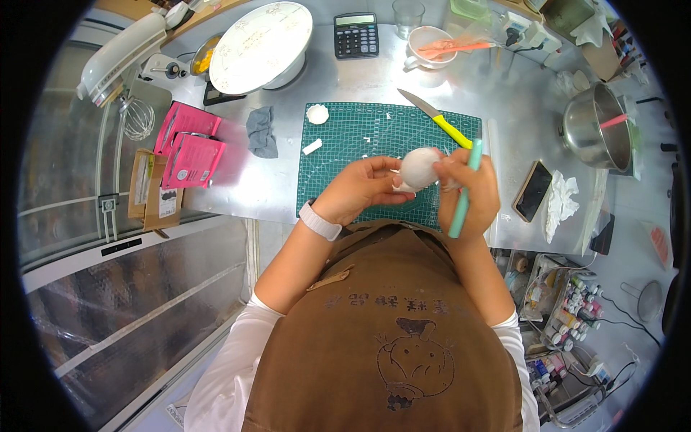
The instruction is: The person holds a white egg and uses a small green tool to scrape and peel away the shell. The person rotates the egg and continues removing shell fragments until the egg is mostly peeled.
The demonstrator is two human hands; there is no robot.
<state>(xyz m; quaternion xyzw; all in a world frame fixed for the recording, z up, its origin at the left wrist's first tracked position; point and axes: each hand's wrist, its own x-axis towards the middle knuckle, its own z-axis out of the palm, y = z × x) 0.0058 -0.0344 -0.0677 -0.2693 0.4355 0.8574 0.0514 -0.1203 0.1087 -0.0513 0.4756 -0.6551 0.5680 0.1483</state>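
Close to my apron, over the green cutting mat, my left hand grips a smooth white ball-shaped piece from its left side. Thin white bits show under the piece at my left fingertips. My right hand holds a mint-green handled tool; its working end is hidden. The fingertips of that hand touch the ball's right edge. A scalloped white piece and a short white block lie on the mat. A knife with a yellow-green handle rests across the mat's upper right edge.
A cake stand, a calculator and a cup with a coral spatula stand at the back. Left are a grey cloth, pink pouches and a stand mixer. Right are a phone and a steel bowl.
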